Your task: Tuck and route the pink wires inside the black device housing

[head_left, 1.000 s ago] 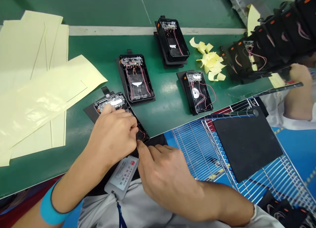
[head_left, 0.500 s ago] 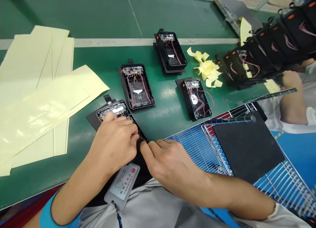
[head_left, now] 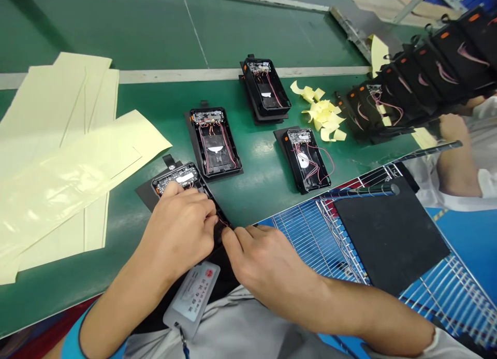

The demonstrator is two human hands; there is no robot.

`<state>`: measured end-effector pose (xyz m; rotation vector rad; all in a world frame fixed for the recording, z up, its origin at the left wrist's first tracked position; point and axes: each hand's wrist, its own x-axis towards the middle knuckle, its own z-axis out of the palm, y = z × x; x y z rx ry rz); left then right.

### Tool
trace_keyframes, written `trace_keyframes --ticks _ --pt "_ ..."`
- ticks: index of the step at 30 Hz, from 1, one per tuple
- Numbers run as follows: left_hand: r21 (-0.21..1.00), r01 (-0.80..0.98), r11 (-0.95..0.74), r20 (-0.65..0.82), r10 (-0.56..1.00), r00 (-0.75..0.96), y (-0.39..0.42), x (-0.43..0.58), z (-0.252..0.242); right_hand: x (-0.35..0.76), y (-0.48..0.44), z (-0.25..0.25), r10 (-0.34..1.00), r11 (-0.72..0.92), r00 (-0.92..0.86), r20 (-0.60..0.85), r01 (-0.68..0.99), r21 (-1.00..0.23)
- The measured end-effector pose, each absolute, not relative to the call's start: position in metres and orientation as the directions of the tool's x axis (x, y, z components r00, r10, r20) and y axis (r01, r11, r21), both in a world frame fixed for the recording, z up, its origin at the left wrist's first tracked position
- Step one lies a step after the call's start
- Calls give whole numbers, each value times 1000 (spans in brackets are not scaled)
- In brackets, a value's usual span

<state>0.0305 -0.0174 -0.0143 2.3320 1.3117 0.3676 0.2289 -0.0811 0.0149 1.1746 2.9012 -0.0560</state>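
Note:
An open black plastic case (head_left: 199, 173) lies at the table's near edge, with a circuit board (head_left: 185, 177) at its upper end and thin red wires by its lower end. My left hand (head_left: 180, 219) reaches over the case, fingers curled down into it; the fingertips are hidden. At the case's lower corner is my right hand (head_left: 264, 255), its fingers bent and closed near a red wire. What either hand pinches cannot be made out. Just beyond lies a second open case (head_left: 216, 146) with a board and red wires.
Yellow sheets (head_left: 77, 157) cover the left side. Two more open cases (head_left: 267, 87) (head_left: 306, 162) sit farther right, near yellow scraps (head_left: 322, 113). A row of black cases (head_left: 423, 79) stands at far right, beside another person's arm (head_left: 452, 146). A wire rack (head_left: 303, 229) holds a black sheet (head_left: 390, 229).
The view has shifted slightly, so the table things appear a little lower. Both hands stay at the same case, with almost the same finger positions.

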Motion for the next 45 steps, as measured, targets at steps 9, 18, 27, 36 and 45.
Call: trace_keyframes --ticks 9,18,27,36,45 --pt "467 736 -490 47 845 533 -18 29 -16 232 -108 7 733 679 -680 16 729 -84" --pt "491 742 -457 -26 844 536 -15 29 -10 222 -99 8 720 682 -681 -137 730 -46" --pt "566 716 -408 -77 839 539 -10 26 -12 217 -97 14 801 562 -582 -138 811 -161" --pt "596 687 -416 -112 804 584 -8 18 -4 214 -91 19 812 563 -577 -93 815 -140" --pt "577 688 -440 -50 822 567 -10 17 -3 213 -89 18 807 563 -578 -118 814 -140"
